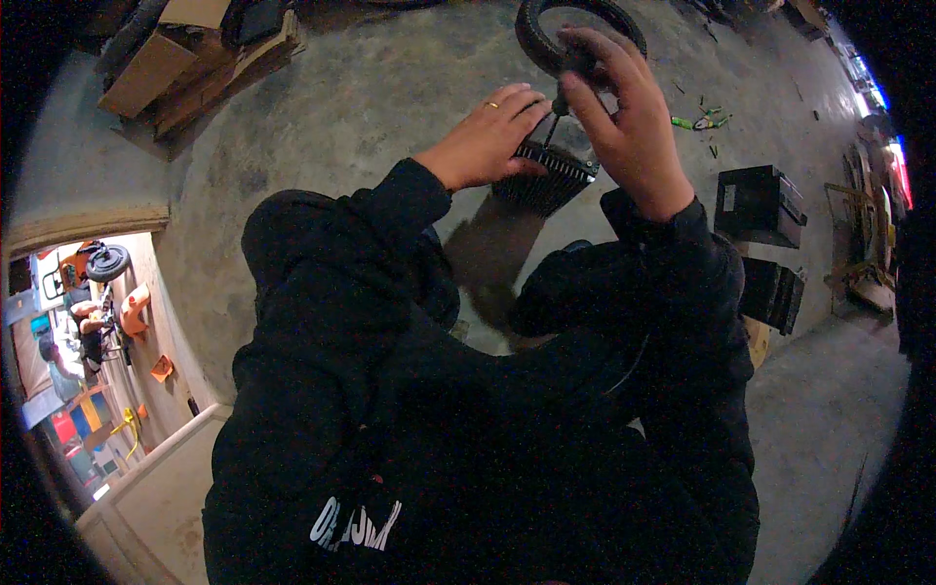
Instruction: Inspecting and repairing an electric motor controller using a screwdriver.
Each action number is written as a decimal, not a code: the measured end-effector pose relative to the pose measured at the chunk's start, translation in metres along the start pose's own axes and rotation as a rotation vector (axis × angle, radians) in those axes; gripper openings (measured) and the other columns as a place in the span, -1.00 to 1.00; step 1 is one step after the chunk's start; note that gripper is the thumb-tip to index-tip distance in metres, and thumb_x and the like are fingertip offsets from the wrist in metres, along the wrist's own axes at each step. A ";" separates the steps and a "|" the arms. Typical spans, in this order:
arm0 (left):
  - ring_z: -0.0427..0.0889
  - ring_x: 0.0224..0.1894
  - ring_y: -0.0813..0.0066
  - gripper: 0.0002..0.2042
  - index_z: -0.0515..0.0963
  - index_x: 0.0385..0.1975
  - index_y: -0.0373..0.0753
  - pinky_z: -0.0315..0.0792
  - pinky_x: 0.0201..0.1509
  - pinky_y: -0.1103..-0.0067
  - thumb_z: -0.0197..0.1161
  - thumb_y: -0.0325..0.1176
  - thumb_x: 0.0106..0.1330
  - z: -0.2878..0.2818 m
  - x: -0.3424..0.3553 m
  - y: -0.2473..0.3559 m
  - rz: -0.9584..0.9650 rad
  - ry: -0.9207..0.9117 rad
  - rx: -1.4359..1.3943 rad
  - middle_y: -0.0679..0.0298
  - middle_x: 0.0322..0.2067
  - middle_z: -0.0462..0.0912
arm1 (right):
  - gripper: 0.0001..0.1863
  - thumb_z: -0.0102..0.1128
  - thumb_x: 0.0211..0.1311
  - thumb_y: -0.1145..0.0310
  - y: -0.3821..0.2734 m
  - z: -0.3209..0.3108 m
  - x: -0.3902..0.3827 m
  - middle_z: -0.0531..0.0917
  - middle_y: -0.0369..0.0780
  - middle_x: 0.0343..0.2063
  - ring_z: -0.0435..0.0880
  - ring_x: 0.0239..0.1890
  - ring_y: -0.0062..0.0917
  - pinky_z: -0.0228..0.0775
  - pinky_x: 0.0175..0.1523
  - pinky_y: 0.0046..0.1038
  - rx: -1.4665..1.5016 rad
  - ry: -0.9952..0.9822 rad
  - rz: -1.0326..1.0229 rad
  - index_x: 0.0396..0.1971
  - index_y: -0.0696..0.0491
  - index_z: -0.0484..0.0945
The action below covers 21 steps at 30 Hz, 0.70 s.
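A black block with ridged fins (548, 185) stands on the concrete floor in front of my knees. My left hand (487, 136) holds it by its upper left edge, thumb low along the fins and fingers reaching across the top. Above the block, the fingers of my right hand (629, 122) curl around the handle of a screwdriver (560, 105), partly green. Its thin shaft points down to the block's top edge; whether the tip sits in a screw I cannot make out. The far end of the handle is partly hidden by my fingers.
A black tyre (531, 37) lies just beyond my right hand. Small green and dark pieces (702, 123) are scattered to the right. Two black boxes (760, 207) (773, 295) stand by my right side. Cardboard (151, 73) is piled far left, above an opening with colourful clutter.
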<state>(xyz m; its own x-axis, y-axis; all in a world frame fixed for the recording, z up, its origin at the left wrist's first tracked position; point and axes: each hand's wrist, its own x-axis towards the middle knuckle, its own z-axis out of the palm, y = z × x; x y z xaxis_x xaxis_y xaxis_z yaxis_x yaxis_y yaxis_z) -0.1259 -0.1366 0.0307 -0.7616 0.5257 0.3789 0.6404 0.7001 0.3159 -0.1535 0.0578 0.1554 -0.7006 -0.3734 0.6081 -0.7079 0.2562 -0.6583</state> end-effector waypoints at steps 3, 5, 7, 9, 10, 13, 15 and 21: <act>0.25 0.43 -0.11 -0.16 0.32 0.34 -0.31 0.20 0.51 0.18 0.53 -0.03 0.10 0.000 0.000 -0.001 0.000 0.005 -0.004 -0.02 0.30 0.36 | -0.61 0.40 0.20 0.44 -0.001 0.000 0.001 0.63 -0.07 -0.05 0.67 -0.07 -0.15 0.53 0.09 -0.30 -0.189 0.066 -0.092 0.05 0.01 0.65; 0.25 0.43 -0.11 -0.16 0.32 0.33 -0.31 0.19 0.51 0.18 0.53 -0.03 0.10 -0.002 -0.001 -0.002 -0.003 0.003 -0.009 -0.02 0.30 0.36 | -0.61 0.39 0.22 0.43 0.000 0.000 0.000 0.63 -0.07 -0.06 0.67 -0.05 -0.15 0.53 0.10 -0.29 -0.127 0.026 -0.012 0.07 0.01 0.64; 0.25 0.43 -0.11 -0.17 0.33 0.33 -0.32 0.20 0.50 0.18 0.53 -0.03 0.10 -0.002 0.001 -0.001 -0.003 -0.001 -0.019 -0.02 0.30 0.37 | -0.61 0.38 0.23 0.42 0.001 -0.004 0.000 0.63 -0.07 -0.08 0.66 -0.04 -0.15 0.53 0.10 -0.28 -0.077 -0.014 0.071 0.08 0.02 0.63; 0.25 0.43 -0.10 -0.17 0.33 0.32 -0.32 0.20 0.50 0.18 0.53 -0.05 0.10 -0.003 0.002 0.000 -0.010 -0.011 -0.021 -0.02 0.30 0.37 | -0.59 0.42 0.20 0.39 0.004 -0.005 0.001 0.61 -0.09 -0.14 0.65 -0.04 -0.17 0.53 0.09 -0.29 0.001 -0.053 0.031 0.08 -0.04 0.64; 0.25 0.43 -0.10 -0.18 0.33 0.32 -0.32 0.21 0.50 0.18 0.53 -0.06 0.10 -0.003 0.003 0.001 -0.018 -0.022 -0.022 -0.02 0.30 0.37 | -0.59 0.42 0.20 0.39 0.004 -0.004 0.000 0.61 -0.09 -0.14 0.65 -0.04 -0.17 0.53 0.09 -0.29 0.002 -0.052 0.031 0.08 -0.04 0.64; 0.26 0.42 -0.10 -0.18 0.33 0.32 -0.32 0.22 0.49 0.18 0.54 -0.08 0.10 -0.003 0.003 0.001 -0.004 -0.020 -0.021 -0.02 0.29 0.37 | -0.58 0.43 0.18 0.40 0.001 0.001 -0.001 0.62 -0.11 -0.16 0.66 -0.06 -0.20 0.54 0.06 -0.31 0.040 -0.028 -0.001 0.08 -0.07 0.65; 0.26 0.42 -0.10 -0.18 0.33 0.32 -0.32 0.22 0.49 0.18 0.54 -0.08 0.10 -0.003 0.001 0.001 -0.023 -0.047 0.004 -0.01 0.29 0.37 | -0.54 0.42 0.18 0.40 0.000 0.003 -0.001 0.64 -0.11 -0.12 0.66 -0.06 -0.22 0.54 0.06 -0.31 -0.086 -0.003 -0.099 0.11 -0.08 0.63; 0.25 0.43 -0.10 -0.17 0.32 0.33 -0.31 0.21 0.50 0.19 0.54 -0.08 0.09 -0.005 0.002 0.004 -0.034 -0.032 -0.013 0.01 0.30 0.37 | -0.51 0.42 0.17 0.36 0.005 -0.003 -0.002 0.63 -0.08 -0.08 0.66 -0.06 -0.20 0.52 0.10 -0.32 -0.067 -0.048 0.001 0.14 -0.07 0.59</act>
<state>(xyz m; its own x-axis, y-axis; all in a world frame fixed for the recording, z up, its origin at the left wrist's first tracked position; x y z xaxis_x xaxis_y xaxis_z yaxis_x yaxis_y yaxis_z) -0.1239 -0.1352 0.0373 -0.7859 0.5165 0.3400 0.6148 0.7116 0.3400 -0.1558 0.0621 0.1523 -0.6972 -0.4155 0.5842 -0.7128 0.3151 -0.6266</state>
